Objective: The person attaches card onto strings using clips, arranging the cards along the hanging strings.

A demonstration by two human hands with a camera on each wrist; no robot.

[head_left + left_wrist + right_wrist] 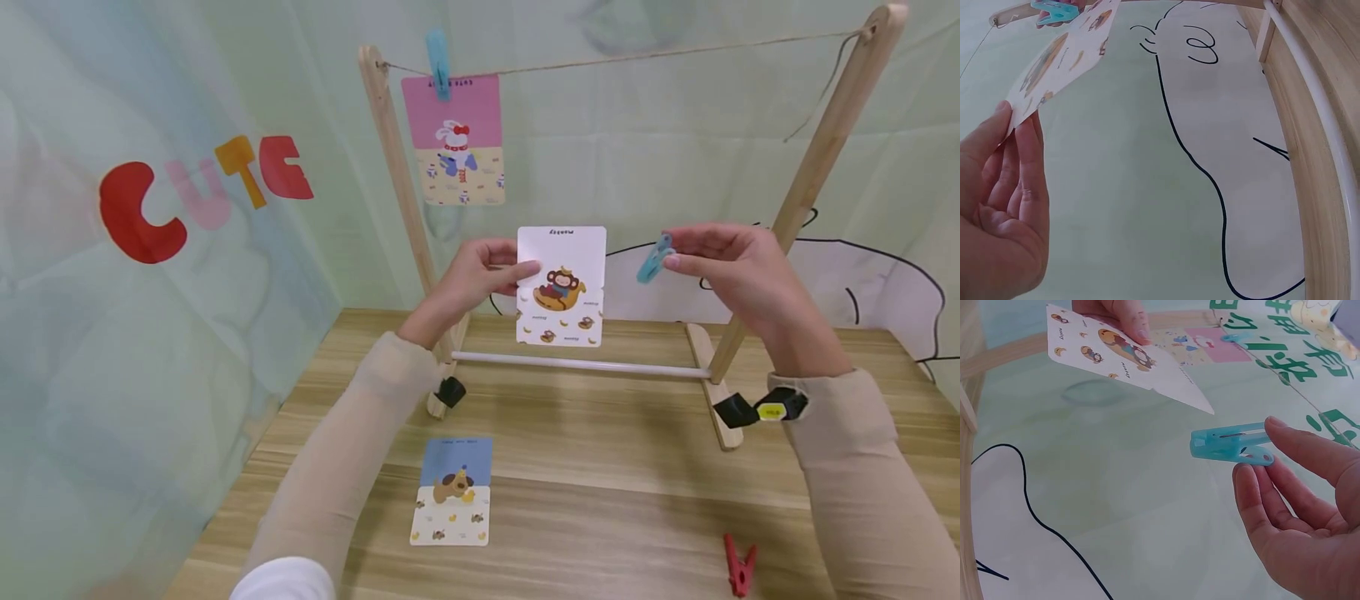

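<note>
My left hand [483, 275] pinches the left edge of a white monkey card [561, 250] between thumb and fingers. The card hangs below the string, its picture facing me. Off to its right, my right hand [742, 258] pinches a blue clothespin [655, 259] by its handle ends. In the right wrist view the clothespin [1222, 444] points toward the card [1129, 356], apart from it, with its jaws together. A pink and yellow card [456, 175] hangs at the left of the string [600, 61], held by another blue clothespin [439, 67].
A wooden frame [832, 133] with a white bottom bar [585, 364] stands on the wooden table [600, 467]. A blue and white dog card [452, 493] lies at front left, and a red clothespin [739, 567] at front right. Letters [142, 212] mark the left curtain.
</note>
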